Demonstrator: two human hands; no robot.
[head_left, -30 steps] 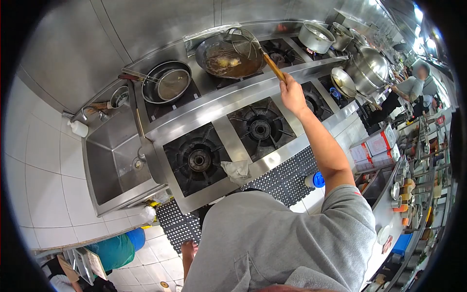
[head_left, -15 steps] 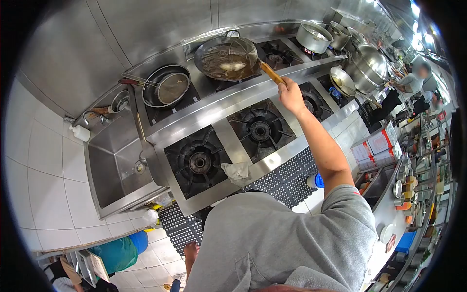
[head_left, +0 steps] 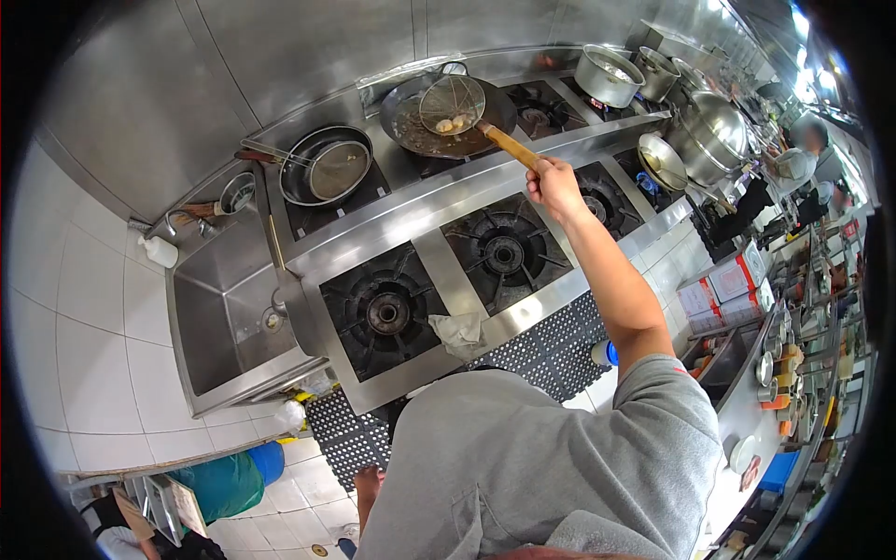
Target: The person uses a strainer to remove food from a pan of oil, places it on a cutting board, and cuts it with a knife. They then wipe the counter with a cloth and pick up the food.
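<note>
My right hand (head_left: 556,189) is closed round the wooden handle of a wire strainer (head_left: 453,103). Its mesh bowl is over the wok (head_left: 399,131) on the back burner row, with a few pale pieces of food (head_left: 455,123) in it. Dark oil or liquid covers the wok's bottom. My left hand (head_left: 370,480) hangs low beside my body, near the black perforated mat; its fingers are too small and hidden to read. To the wok's left, a second pan (head_left: 295,187) has a round fine-mesh strainer (head_left: 339,172) resting in it.
Two front burners (head_left: 505,254) lie nearest me, with a white cloth (head_left: 456,330) at their edge. A steel sink (head_left: 219,308) is at the left. Metal pots (head_left: 609,77) stand at the back right, beside a large domed steamer (head_left: 707,131). Another person (head_left: 795,166) is farther right.
The strainer has risen and tilted in the wok, and the pale food that lay in the oil is now in its mesh. My right hand keeps its grip on the handle.
</note>
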